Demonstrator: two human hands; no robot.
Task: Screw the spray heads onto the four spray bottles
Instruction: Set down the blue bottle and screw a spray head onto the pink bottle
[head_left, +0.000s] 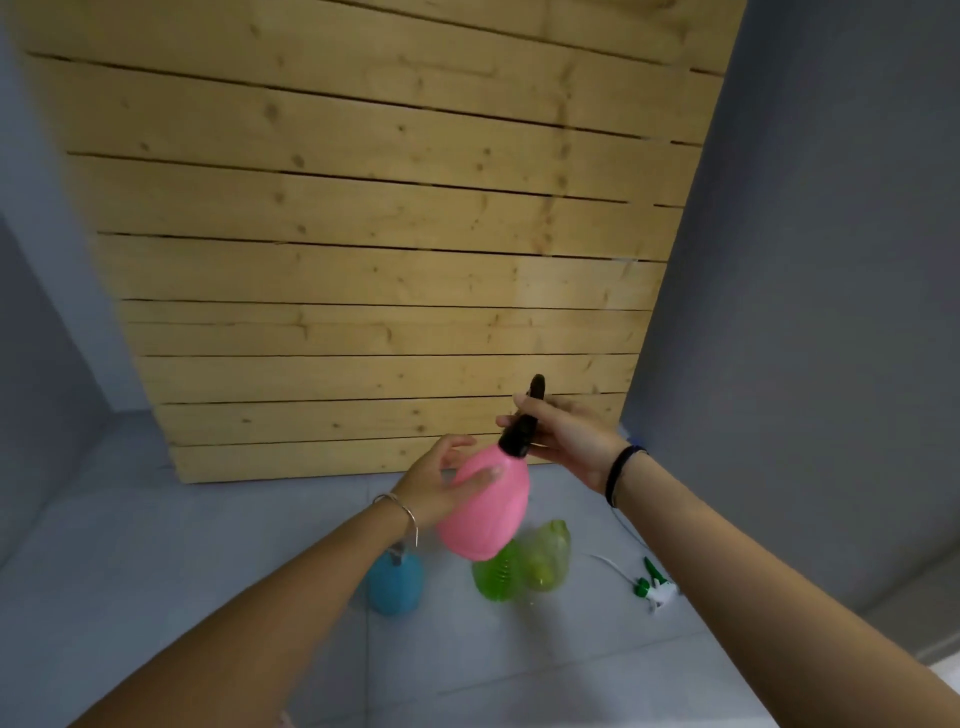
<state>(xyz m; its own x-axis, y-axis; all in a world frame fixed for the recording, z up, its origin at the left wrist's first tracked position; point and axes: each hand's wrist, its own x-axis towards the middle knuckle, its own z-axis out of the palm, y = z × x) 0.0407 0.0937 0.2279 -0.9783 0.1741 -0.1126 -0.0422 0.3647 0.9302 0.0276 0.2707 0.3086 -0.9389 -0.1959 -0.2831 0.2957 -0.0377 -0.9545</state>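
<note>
Through the head camera, my left grip (441, 486) curls round the upper side of the pink bottle (488, 514) and holds it tilted in the air above the floor (208, 545). My right grip (566, 436) clasps the black spray head (521, 434), which sits on the bottle's neck. On the floor below are a blue bottle (395, 590), a green bottle (493, 579) and a yellow-green bottle (548, 564), the last two close together. A loose green-and-white spray head (655, 590) lies toward the floor's right edge. A wooden slat panel (389, 260) rises at the far edge.
</note>
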